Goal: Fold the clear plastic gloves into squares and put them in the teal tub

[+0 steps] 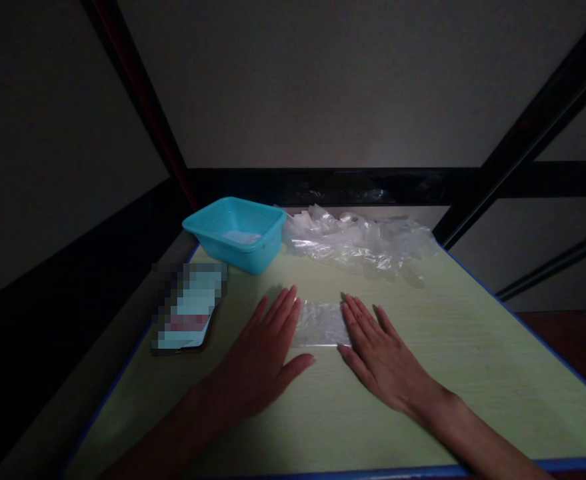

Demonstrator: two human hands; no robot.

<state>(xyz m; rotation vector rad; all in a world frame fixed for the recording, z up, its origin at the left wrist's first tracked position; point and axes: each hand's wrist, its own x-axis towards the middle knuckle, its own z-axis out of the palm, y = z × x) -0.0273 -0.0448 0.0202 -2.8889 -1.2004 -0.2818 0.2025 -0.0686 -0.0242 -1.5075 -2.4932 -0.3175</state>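
A small flat clear plastic piece (pixel 320 324) lies on the pale green table (pixel 473 347). My left hand (pixel 263 353) rests flat on the table with fingers stretched out, its fingertips on the piece's left edge. On the other side my right hand (pixel 377 357) lies flat too, fingers together and straight, touching the right edge. Neither hand grips anything.
A teal plastic tub (pixel 235 233) with something white inside stands at the back left. A heap of crumpled clear plastic (pixel 357 243) lies at the back. A phone (pixel 187 307) lies left of my left hand. Dark metal frame bars (pixel 323 185) rise behind the table.
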